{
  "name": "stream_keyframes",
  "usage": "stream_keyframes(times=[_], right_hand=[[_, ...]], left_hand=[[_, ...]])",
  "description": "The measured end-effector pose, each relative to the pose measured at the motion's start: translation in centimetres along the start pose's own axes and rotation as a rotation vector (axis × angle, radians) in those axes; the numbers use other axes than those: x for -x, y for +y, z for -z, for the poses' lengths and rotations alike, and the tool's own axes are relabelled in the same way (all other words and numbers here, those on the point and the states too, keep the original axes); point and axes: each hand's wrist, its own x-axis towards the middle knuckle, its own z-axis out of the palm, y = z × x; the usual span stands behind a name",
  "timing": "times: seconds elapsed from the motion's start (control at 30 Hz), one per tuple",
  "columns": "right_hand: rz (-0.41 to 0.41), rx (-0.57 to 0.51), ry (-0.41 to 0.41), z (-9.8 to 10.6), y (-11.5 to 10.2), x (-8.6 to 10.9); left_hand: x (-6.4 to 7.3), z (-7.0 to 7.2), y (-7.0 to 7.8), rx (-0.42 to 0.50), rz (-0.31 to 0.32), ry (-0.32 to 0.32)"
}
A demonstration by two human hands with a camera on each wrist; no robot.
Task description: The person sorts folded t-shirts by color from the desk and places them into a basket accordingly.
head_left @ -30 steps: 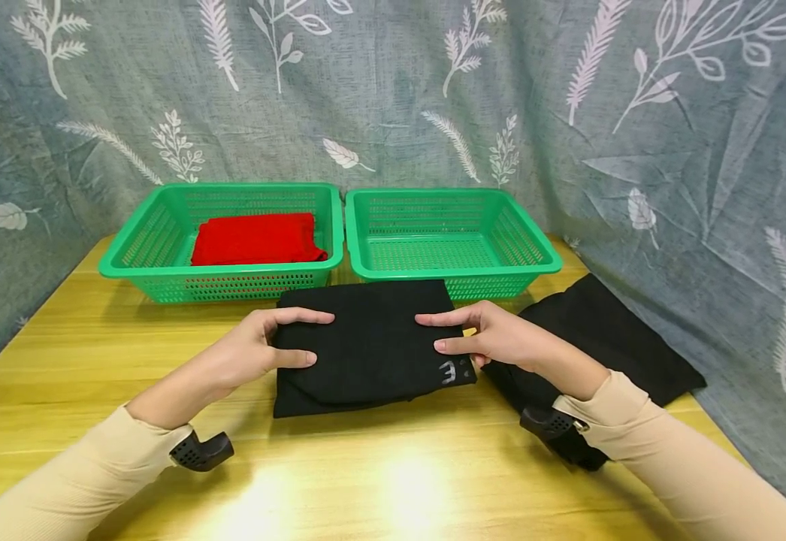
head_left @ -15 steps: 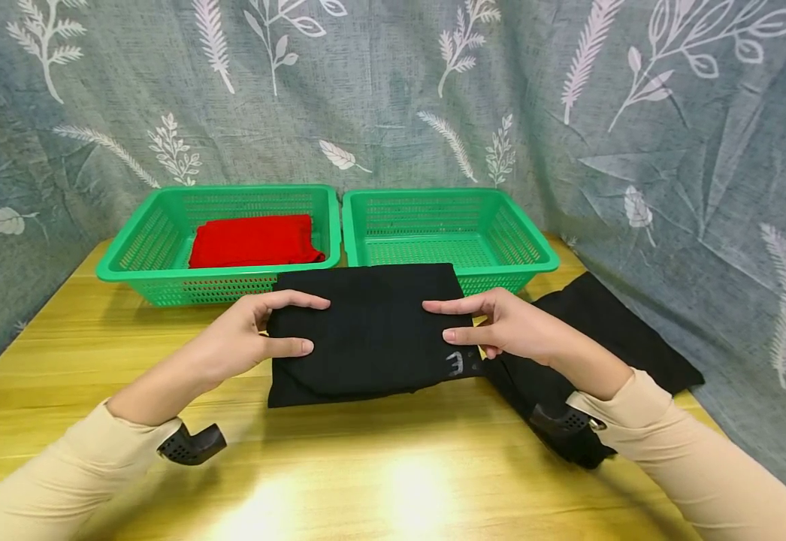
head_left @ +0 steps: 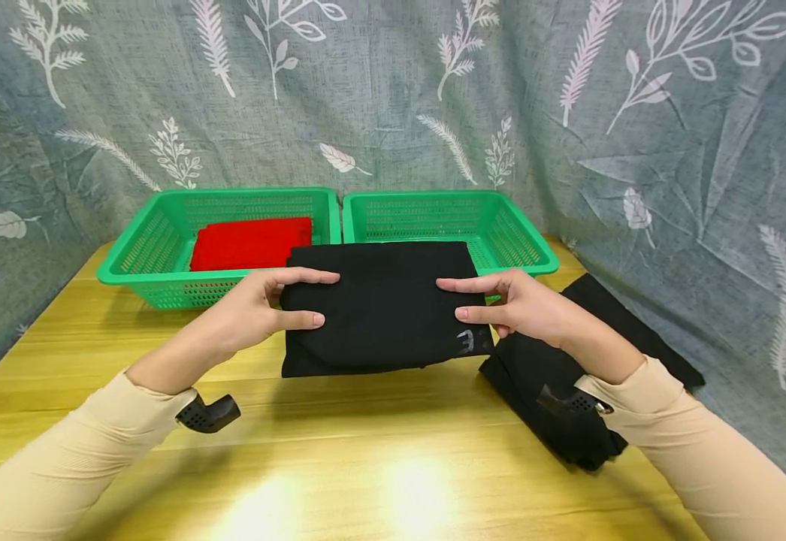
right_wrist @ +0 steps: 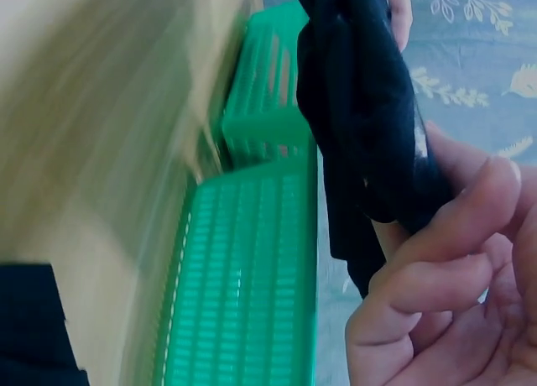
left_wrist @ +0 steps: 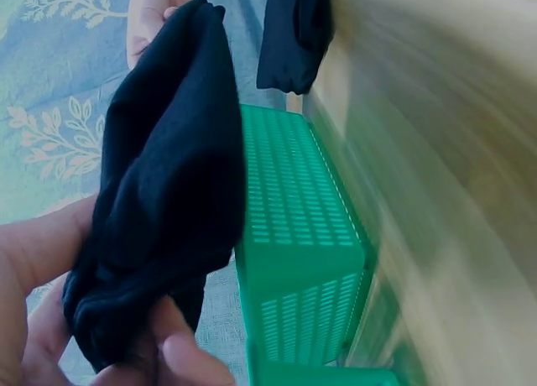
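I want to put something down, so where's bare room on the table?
The table is bare in front, between the left sleeve and right sleeve, nearer than the held black cloth. So is its left part, between the left sleeve and left basket. The right side is crowded by another black cloth, and the back by that basket and right basket.

On table point(head_left: 332, 428), left to right: left basket point(head_left: 156, 279), right basket point(head_left: 420, 218), first cloth point(head_left: 535, 372); curtain point(head_left: 393, 90) behind. In left basket: second cloth point(head_left: 247, 244). Between left hand point(head_left: 258, 304) and right hand point(head_left: 531, 308), before baskets: third cloth point(head_left: 386, 308).
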Motion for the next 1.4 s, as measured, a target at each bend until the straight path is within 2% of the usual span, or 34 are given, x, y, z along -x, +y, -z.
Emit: stream_keyframes(times=[0.17, 0.4, 0.57, 0.83, 0.97, 1.13, 1.4], right_hand=[[0.022, -0.028, 0.020, 1.6, 0.6, -0.8], [0.026, -0.053, 0.046, 4.1, 2.1, -1.1], [0.010, -0.029, 0.091, 5.6, 2.9, -1.5], [-0.050, 0.010, 0.125, 7.3, 4.5, -2.9], [-0.062, 0.003, 0.116, 8.1, 5.0, -3.7], [-0.078, 0.021, 0.135, 9.1, 5.2, -4.6], [-0.109, 0.055, 0.175, 10.5, 5.6, -5.2]], left_hand=[[-1.9, 0.1, 0.8, -0.009, 0.008, 0.045], [-5.6, -0.7, 1.6, 0.005, 0.009, 0.033], [-8.0, -0.8, 1.7, 0.014, 0.013, 0.016], [-11.6, -0.6, 1.1, -0.088, 0.021, 0.008], [-12.8, -0.9, 1.0, -0.053, 0.034, -0.016], [-14.1, -1.0, 1.3, -0.016, 0.026, -0.014], [-16.5, -1.5, 2.0, -0.089, 0.018, 0.017]])
